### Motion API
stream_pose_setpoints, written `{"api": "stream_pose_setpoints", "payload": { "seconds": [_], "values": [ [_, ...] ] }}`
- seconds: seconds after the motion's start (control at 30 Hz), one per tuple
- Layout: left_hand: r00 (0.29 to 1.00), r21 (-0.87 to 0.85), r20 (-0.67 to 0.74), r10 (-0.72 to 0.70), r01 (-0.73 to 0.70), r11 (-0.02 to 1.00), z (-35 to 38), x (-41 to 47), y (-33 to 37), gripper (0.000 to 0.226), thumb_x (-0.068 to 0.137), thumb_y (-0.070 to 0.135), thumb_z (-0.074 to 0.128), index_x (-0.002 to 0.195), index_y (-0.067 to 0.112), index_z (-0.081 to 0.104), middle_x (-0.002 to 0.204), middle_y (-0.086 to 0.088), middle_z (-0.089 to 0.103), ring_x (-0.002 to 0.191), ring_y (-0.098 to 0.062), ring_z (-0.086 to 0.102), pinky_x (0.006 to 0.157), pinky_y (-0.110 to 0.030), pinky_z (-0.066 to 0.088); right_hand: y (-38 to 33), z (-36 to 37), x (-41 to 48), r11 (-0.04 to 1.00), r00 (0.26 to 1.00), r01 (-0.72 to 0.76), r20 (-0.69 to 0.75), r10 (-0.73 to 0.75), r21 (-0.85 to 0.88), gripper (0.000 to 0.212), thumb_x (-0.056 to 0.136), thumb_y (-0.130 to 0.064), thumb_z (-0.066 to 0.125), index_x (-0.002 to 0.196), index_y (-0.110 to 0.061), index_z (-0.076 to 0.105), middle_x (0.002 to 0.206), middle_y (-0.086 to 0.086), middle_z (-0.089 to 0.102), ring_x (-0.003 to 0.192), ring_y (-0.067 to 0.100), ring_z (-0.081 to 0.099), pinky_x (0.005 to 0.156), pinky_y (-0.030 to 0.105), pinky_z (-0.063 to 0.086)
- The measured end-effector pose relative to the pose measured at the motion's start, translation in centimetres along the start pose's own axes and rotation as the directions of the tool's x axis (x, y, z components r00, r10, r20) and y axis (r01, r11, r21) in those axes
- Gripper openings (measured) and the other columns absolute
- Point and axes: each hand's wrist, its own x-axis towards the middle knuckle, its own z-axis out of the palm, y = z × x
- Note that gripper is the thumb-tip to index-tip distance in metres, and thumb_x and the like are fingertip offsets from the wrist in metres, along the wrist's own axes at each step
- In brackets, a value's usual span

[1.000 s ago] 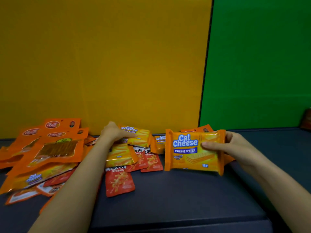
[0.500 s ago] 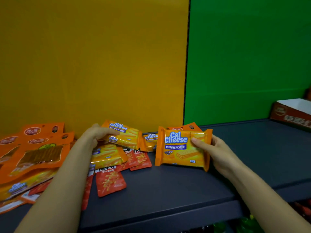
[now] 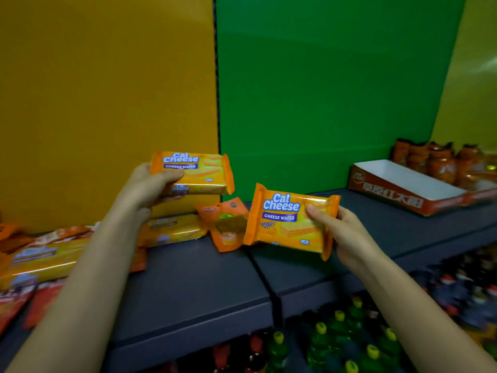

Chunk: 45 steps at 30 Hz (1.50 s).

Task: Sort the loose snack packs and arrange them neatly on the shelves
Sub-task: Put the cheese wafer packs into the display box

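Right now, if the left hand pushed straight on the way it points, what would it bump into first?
Probably the yellow back panel, close to its seam with the green panel. The Cal Cheese pack that the left hand holds would touch first; depth is hard to judge.

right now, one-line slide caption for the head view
Left hand holds one orange Cal Cheese wafer pack, right hand a second orange pack, over the dark grey shelf.
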Motion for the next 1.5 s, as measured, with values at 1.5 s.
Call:
{"api": "stream_pose_setpoints", "payload": {
  "seconds": [1.5],
  "values": [
    [0.945,0.079,0.295,-0.139,0.121,0.990,60.7,10.4,-7.7,0.022,0.086,-0.002,0.055,0.104,0.008,0.048,0.081,-0.007,0.057,0.059,-0.015,0.052,0.030,-0.012,0.040,-8.8,-42.8,24.9,0.872,0.905,0.282,-0.191,-0.380,-0.400,0.017,0.083,-0.026,0.069,0.093,-0.026,0.056,0.102,0.005,0.069,0.092,0.022,0.067,0.085,0.046,0.055]
  ]
}}
